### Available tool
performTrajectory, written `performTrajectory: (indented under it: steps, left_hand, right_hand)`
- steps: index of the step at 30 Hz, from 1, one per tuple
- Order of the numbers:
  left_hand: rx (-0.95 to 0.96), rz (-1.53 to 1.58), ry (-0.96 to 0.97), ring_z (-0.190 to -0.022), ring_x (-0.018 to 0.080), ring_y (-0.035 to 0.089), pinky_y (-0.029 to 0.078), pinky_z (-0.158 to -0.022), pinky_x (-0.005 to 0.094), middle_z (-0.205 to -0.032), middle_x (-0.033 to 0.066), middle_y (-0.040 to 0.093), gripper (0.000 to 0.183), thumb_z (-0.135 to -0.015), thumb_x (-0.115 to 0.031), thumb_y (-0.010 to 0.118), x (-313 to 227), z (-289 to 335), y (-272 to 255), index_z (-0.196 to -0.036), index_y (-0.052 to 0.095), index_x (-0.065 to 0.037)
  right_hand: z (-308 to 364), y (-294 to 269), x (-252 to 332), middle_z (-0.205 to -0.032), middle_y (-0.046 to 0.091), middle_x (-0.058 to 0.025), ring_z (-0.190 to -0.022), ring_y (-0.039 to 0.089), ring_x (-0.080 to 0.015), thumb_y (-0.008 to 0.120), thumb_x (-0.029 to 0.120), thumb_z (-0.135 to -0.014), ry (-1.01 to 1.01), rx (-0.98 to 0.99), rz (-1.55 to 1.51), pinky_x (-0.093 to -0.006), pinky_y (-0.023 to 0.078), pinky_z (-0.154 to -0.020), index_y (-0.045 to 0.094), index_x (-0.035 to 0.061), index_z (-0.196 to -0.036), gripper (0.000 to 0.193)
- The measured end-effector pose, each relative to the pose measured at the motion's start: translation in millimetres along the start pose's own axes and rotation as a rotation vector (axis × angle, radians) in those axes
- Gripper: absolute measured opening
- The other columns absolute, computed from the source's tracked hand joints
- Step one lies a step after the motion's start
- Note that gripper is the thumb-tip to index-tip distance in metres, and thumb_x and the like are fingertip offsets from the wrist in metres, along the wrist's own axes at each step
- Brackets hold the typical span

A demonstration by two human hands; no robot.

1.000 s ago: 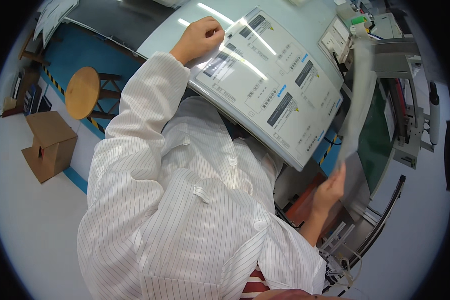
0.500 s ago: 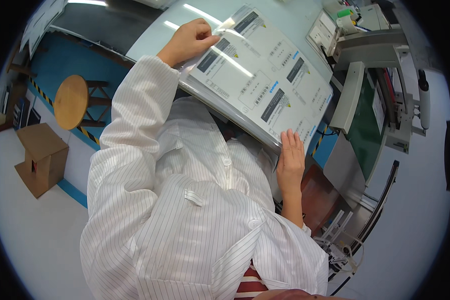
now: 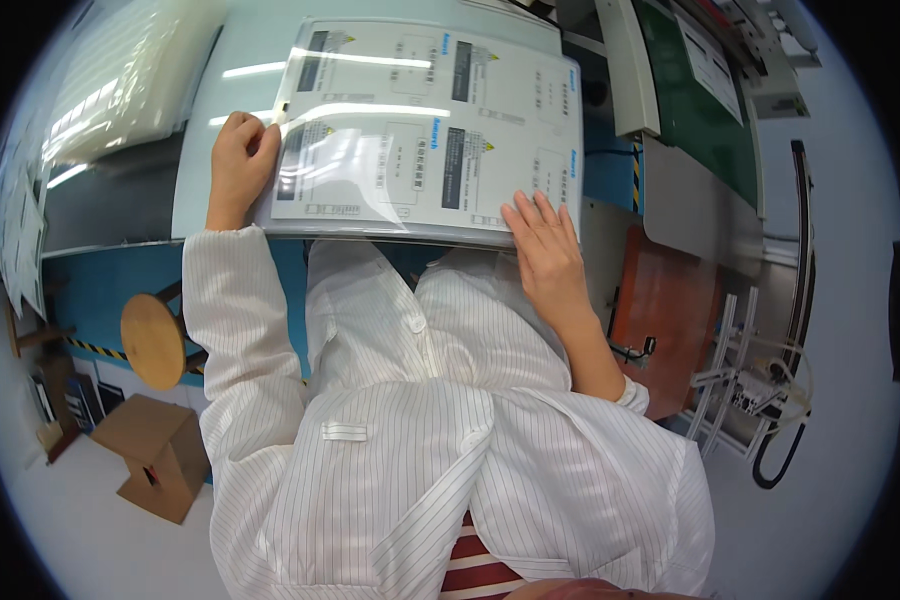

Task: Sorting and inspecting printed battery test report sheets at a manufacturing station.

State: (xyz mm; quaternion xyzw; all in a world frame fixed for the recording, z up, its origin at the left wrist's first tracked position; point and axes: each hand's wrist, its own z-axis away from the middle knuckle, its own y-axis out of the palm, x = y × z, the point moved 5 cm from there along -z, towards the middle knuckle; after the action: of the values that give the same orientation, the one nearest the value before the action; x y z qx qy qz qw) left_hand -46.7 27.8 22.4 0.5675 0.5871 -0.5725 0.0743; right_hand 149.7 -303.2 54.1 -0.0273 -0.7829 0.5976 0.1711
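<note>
A stack of printed label sheets [image 3: 355, 165], white with dark and blue blocks, lies beneath glossy clear plastic at the table's near edge. By its left side is my left hand [image 3: 238, 168], fingers curled and thumb pressed toward the index finger. Whatever that pinch holds is hidden. My right hand [image 3: 550, 250] rests flat over the near right corner of the stack, fingers stretched out and holding nothing. Light streaks reflect off the plastic and wash out part of the print.
Translucent bubble-like packaging [image 3: 135, 80] sits at the table's far left. To the right stands a machine with a green bed [image 3: 695, 110] and a grey metal plate [image 3: 705, 215]. A round wooden stool [image 3: 153, 340] and a cardboard box [image 3: 155, 450] are on the left.
The view has turned, so the label stack now appears level instead of slanted. Both hands stay at it, the left at its left side and the right at the near right corner.
</note>
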Motion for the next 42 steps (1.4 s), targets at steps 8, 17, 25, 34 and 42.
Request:
performTrajectory:
  steps: [8, 17, 25, 34, 42]
  left_hand:
    - [-0.035, -0.308, 0.071, -0.075, 0.0173, 0.044, 0.042, -0.067, 0.0321, -0.091, 0.0092, 0.049, 0.028, -0.082, -0.024, 0.07, -5, 2, 0, -0.083, 0.055, -0.001]
    - [-0.041, -0.268, 0.037, -0.081, 0.0176, 0.047, 0.044, -0.073, 0.0304, -0.102, 0.0091, 0.054, 0.033, -0.086, -0.025, 0.066, -5, 6, 2, -0.11, 0.061, -0.002]
    - [-0.07, -0.272, 0.011, -0.075, 0.0167, 0.048, 0.044, -0.069, 0.0294, -0.099, 0.0093, 0.055, 0.025, -0.09, -0.022, 0.062, -7, 7, 6, -0.104, 0.063, -0.001]
    - [-0.117, -0.211, 0.012, -0.076, 0.0123, 0.051, 0.045, -0.07, 0.0258, -0.093, 0.0072, 0.059, 0.025, -0.092, -0.018, 0.061, -1, 7, 7, -0.107, 0.063, 0.002]
    - [-0.108, -0.143, -0.024, -0.083, 0.0137, 0.055, 0.046, -0.075, 0.0259, -0.097, 0.0078, 0.06, 0.025, -0.093, -0.018, 0.061, 4, 7, 5, -0.108, 0.062, 0.002]
  right_hand:
    - [3, 2, -3, -0.137, 0.053, -0.012, -0.131, 0.045, -0.0329, 0.058, 0.003, -0.085, 0.042, -0.013, -0.07, -0.05, 0.03, -0.11, 0.058, 0.0078, -0.127, 0.043]
    - [6, 0, -51, -0.133, 0.054, -0.0194, -0.127, 0.048, -0.0361, 0.056, 0.017, -0.092, 0.173, -0.266, -0.19, -0.043, 0.034, -0.108, 0.056, 0.0022, -0.127, 0.038]
    - [-11, 43, -110, -0.126, 0.057, -0.0232, -0.118, 0.055, -0.0331, 0.044, 0.028, -0.1, 0.719, -0.329, -0.637, -0.0372, 0.041, -0.101, 0.046, -0.0025, -0.134, 0.045]
    - [-6, 49, -113, -0.115, 0.063, -0.0101, -0.102, 0.061, -0.0144, 0.048, 0.024, -0.1, 0.956, -0.179, -1.608, -0.0254, 0.049, -0.087, 0.051, -0.0029, -0.127, 0.038]
    - [-5, 61, -119, -0.113, 0.064, -0.0103, -0.098, 0.064, -0.0146, 0.045, 0.027, -0.102, 0.864, -0.159, -1.758, -0.0251, 0.051, -0.084, 0.054, -0.0021, -0.125, 0.038]
